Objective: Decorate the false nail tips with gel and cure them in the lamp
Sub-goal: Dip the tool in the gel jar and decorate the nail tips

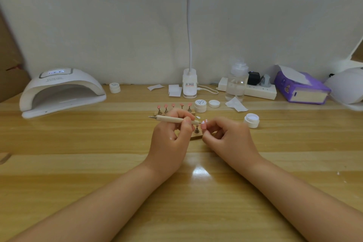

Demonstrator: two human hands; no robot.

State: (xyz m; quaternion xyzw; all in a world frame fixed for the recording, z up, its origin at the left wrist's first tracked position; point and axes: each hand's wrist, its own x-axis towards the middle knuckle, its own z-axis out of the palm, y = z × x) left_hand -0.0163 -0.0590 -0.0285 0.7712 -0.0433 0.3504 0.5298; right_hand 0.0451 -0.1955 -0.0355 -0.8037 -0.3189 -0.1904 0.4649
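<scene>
Pink nail tip (pixel 203 124) with small white raised decoration on top, held mid-table just above the wooden table (pixel 98 143), between both hands. Right hand (pixel 225 135) pinches the tip at its fingertips, other fingers curled in loosely. Left hand (pixel 172 133) grips a beige dotting pen (pixel 176 119) lying roughly horizontal, fingers curled round the shaft, thumb pressed on it; the pen's right end touches or nearly touches the tip, can't tell which. Metal point sticks out left of the hand. Under the hands a wooden stand (pixel 196 134) with one bare metal holder visible. Just beyond, a row of five pink tips (pixel 173 105) on holders. Right of the row: closed gel jar (pixel 200 105), loose lid (pixel 214 103), open jar (pixel 251 120) further right and nearer. Curing lamp (pixel 60 90) far left, display lit. Desk lamp (pixel 189 82) at far centre.
</scene>
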